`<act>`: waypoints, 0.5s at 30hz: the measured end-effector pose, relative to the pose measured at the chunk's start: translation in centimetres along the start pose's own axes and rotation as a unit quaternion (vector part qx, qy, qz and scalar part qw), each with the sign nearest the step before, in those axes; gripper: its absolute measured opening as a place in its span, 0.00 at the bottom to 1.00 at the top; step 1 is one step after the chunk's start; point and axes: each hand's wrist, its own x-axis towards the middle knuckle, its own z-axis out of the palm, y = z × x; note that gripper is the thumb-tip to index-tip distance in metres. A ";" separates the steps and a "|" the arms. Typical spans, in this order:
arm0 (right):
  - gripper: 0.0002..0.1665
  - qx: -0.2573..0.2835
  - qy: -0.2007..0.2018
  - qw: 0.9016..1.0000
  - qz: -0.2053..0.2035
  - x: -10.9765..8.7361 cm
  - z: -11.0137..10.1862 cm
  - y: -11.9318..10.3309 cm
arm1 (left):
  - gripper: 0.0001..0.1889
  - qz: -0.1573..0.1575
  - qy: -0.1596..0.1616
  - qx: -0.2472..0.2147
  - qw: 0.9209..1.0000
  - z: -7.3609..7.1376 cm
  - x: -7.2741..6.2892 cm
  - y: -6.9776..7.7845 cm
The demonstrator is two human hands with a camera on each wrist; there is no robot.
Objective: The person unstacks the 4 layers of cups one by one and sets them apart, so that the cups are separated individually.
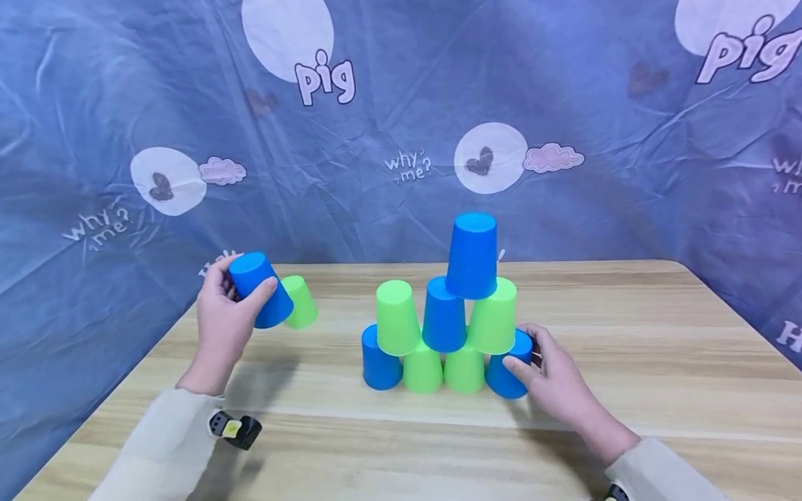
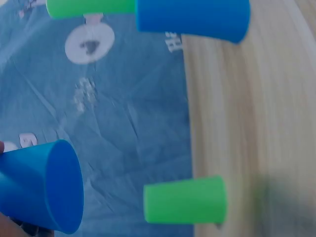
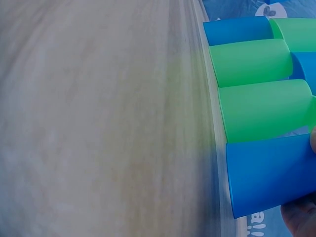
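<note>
Blue printed fabric hangs behind a wood-grain counter bearing a pyramid of upturned plastic cups — four below, three above, then one blue top cup. Left of the pyramid, the fingers of the left hand grip a raised blue cup near a lone green cup. The right hand grips the pyramid's lower-right blue cup — thumb in front.

We see a shiny, creased blue cloth behind and on both sides of the tabletop, whose pale wood grain runs crosswise. On the cloth we read "pig" and "why me?" among white ovals, dark hearts and pink clouds.
</note>
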 end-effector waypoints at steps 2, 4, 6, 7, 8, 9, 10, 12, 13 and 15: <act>0.35 0.001 -0.001 1.000 0.004 0.0 -0.1 0.0 | 0.32 -0.006 0.012 -0.009 1.000 -0.1 0.3 -0.9; 0.35 0.002 0.000 1.000 0.006 0.0 -0.1 0.0 | 0.32 -0.011 0.025 -0.017 0.999 -0.2 0.5 -1.7; 0.35 0.003 0.001 1.000 0.004 0.0 -0.1 0.0 | 0.32 -0.019 0.037 -0.025 0.999 -0.2 0.7 -2.5; 0.35 0.003 0.002 1.000 0.001 0.0 -0.1 0.0 | 0.32 -0.025 0.040 -0.027 0.999 -0.2 0.8 -2.8; 0.34 0.003 0.003 1.000 -0.002 0.1 -0.1 0.0 | 0.32 -0.033 0.042 -0.029 0.998 -0.2 0.9 -3.2; 0.34 0.002 0.003 1.000 -0.003 0.0 -0.1 0.0 | 0.32 -0.042 0.045 -0.030 0.998 -0.2 1.0 -3.5; 0.34 0.002 0.003 1.000 -0.004 0.0 -0.1 0.0 | 0.32 -0.052 0.047 -0.031 0.997 -0.1 1.1 -3.8; 0.34 0.003 0.005 1.000 -0.006 0.0 0.0 0.0 | 0.32 -0.072 0.052 -0.029 0.996 0.0 1.2 -4.4; 0.34 0.002 0.005 1.000 -0.006 0.0 0.0 0.0 | 0.32 -0.081 0.056 -0.027 0.995 0.0 1.3 -4.7; 0.34 0.004 0.005 1.000 -0.007 0.0 0.0 0.0 | 0.32 -0.103 0.064 -0.026 0.992 0.1 1.5 -5.2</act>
